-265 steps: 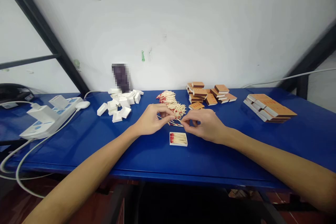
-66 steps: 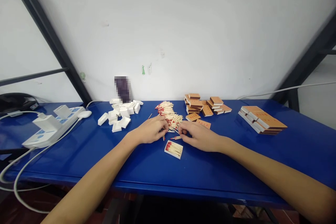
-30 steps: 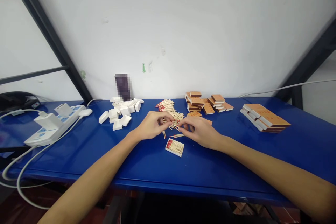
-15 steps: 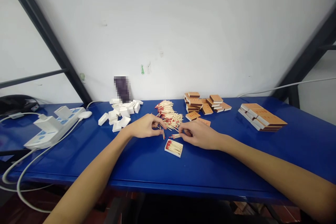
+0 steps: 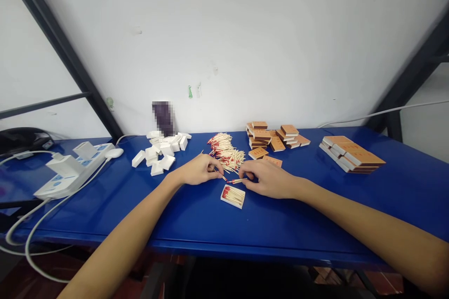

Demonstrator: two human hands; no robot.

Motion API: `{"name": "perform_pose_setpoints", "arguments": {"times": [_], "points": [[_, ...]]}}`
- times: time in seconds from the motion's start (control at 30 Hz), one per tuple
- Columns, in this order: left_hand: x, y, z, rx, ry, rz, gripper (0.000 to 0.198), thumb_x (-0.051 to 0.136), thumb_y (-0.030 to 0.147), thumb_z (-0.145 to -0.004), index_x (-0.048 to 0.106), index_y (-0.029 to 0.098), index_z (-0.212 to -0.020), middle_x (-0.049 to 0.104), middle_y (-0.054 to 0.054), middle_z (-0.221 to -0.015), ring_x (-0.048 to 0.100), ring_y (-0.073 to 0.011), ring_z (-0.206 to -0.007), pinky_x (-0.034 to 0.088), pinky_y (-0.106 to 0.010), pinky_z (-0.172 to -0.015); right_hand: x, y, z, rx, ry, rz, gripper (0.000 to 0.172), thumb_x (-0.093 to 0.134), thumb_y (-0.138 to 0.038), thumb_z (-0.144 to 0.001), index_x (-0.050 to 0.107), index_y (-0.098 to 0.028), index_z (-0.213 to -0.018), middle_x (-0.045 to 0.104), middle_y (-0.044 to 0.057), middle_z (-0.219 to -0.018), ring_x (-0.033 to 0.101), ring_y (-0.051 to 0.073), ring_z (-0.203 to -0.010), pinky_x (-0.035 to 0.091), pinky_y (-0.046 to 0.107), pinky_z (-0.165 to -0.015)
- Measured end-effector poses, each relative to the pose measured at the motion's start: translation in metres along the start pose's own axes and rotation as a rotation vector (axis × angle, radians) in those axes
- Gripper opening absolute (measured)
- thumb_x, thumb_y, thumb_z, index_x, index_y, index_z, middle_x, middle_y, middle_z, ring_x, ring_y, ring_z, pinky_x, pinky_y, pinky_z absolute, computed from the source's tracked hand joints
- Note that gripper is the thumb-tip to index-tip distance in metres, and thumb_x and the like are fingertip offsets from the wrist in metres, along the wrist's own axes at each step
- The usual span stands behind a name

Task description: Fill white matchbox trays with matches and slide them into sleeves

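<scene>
Red-tipped matches (image 5: 235, 181) between the hands (image 5: 200, 169) (image 5: 268, 178)

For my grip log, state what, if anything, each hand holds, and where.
Left hand and right hand both seem to pinch matches by their plain ends.

A single camera, worn on the person's head, looks forward and down over the near edge of the blue table (image 5: 298, 229), taking in its full depth and a tall stretch of the white wall (image 5: 280, 32). The view is wide: the forearms (image 5: 122, 238) run in from the lower left and right, and the left hand (image 5: 199, 169) and right hand (image 5: 264, 178) appear small, in the middle distance
</scene>
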State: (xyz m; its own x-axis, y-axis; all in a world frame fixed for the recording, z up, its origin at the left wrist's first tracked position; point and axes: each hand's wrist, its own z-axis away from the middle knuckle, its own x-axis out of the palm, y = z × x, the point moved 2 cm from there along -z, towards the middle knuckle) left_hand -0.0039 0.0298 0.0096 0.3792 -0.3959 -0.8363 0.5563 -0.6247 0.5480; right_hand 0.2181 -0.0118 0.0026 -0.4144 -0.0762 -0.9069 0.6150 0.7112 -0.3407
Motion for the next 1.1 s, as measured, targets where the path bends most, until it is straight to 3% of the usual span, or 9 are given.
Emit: {"name": "perform_pose_setpoints", "arguments": {"times": [0.2,0.37,0.43,0.53,0.63,0.7,0.77,0.87,1.1], "points": [[0.000,0.008,0.002,-0.004,-0.021,-0.015,0.014,0.056,0.027,-0.089,0.066,0.016,-0.089,0.041,0.005,-0.060,0.035,-0.0091,-0.054,0.028,-0.022,-0.052,0.001,0.001,0.000,0.020,-0.011,-0.023,0.008,0.054,-0.018,-0.085,0.056,-0.018,-0.077,0.055,-0.002,-0.070,0.046,0.012,-0.062,0.031,0.025,-0.059],[0.001,0.011,0.001,0.026,0.086,-0.016,0.015,0.050,0.027,-0.094,0.059,0.017,-0.089,0.035,0.007,-0.056,0.030,-0.0093,-0.052,0.027,-0.023,-0.053,0.002,0.001,0.000,0.042,-0.010,-0.020,0.009,0.053,-0.019,-0.088,0.058,-0.019,-0.080,0.056,-0.002,-0.069,0.046,0.012,-0.061,0.031,0.025,-0.058],[0.002,0.012,0.000,0.068,0.158,-0.047,0.017,0.049,0.029,-0.095,0.059,0.017,-0.088,0.040,0.006,-0.059,0.034,-0.0097,-0.053,0.030,-0.023,-0.056,0.003,0.000,-0.001,0.051,-0.007,-0.010,0.009,0.053,-0.018,-0.088,0.058,-0.019,-0.081,0.055,-0.002,-0.069,0.046,0.011,-0.061,0.030,0.025,-0.058],[0.003,0.015,-0.002,0.158,0.274,-0.109,0.015,0.051,0.027,-0.094,0.061,0.017,-0.089,0.058,-0.001,-0.082,0.050,-0.0130,-0.074,0.039,-0.025,-0.068,0.004,0.001,-0.001,0.051,-0.006,0.000,0.007,0.054,-0.018,-0.087,0.058,-0.019,-0.081,0.055,-0.003,-0.069,0.045,0.011,-0.060,0.029,0.025,-0.057],[0.005,0.018,-0.002,0.201,0.313,-0.111,0.014,0.051,0.025,-0.094,0.062,0.017,-0.090,0.062,-0.003,-0.091,0.054,-0.0144,-0.082,0.042,-0.026,-0.074,0.005,0.001,-0.001,0.046,0.002,0.009,0.006,0.055,-0.018,-0.086,0.058,-0.019,-0.081,0.055,-0.003,-0.068,0.045,0.011,-0.060,0.027,0.025,-0.057],[0.006,0.019,-0.003,0.196,0.325,-0.103,0.015,0.050,0.023,-0.095,0.063,0.017,-0.098,0.063,-0.002,-0.086,0.053,-0.0126,-0.072,0.043,-0.026,-0.070,0.005,0.001,-0.001,0.044,0.003,0.011,0.006,0.054,-0.018,-0.086,0.058,-0.019,-0.081,0.054,-0.003,-0.067,0.045,0.011,-0.060,0.027,0.025,-0.056],[0.007,0.018,-0.003,0.192,0.360,-0.109,0.028,0.046,0.022,-0.096,0.058,0.017,-0.121,0.064,-0.002,-0.087,0.051,-0.0119,-0.067,0.043,-0.026,-0.069,0.005,0.001,-0.001,0.042,-0.002,0.009,0.007,0.054,-0.018,-0.086,0.058,-0.019,-0.080,0.054,-0.003,-0.067,0.045,0.011,-0.060,0.027,0.025,-0.056],[0.006,0.019,-0.003,0.225,0.427,-0.138,0.040,0.039,0.021,-0.100,0.047,0.017,-0.139,0.064,-0.006,-0.099,0.056,-0.0146,-0.080,0.046,-0.030,-0.077,0.005,0.000,-0.001,0.042,-0.006,0.000,0.007,0.053,-0.018,-0.086,0.058,-0.018,-0.081,0.055,-0.002,-0.067,0.045,0.011,-0.059,0.028,0.025,-0.056],[0.006,0.031,-0.002,0.143,0.422,0.025,0.020,0.051,0.022,-0.094,0.067,0.016,-0.105,0.071,-0.004,-0.092,0.060,-0.0127,-0.075,0.046,-0.025,-0.067,0.006,-0.003,0.001,0.017,0.008,0.004,0.010,0.053,-0.019,-0.086,0.056,-0.019,-0.077,0.055,-0.001,-0.069,0.046,0.012,-0.062,0.028,0.025,-0.058]]}}
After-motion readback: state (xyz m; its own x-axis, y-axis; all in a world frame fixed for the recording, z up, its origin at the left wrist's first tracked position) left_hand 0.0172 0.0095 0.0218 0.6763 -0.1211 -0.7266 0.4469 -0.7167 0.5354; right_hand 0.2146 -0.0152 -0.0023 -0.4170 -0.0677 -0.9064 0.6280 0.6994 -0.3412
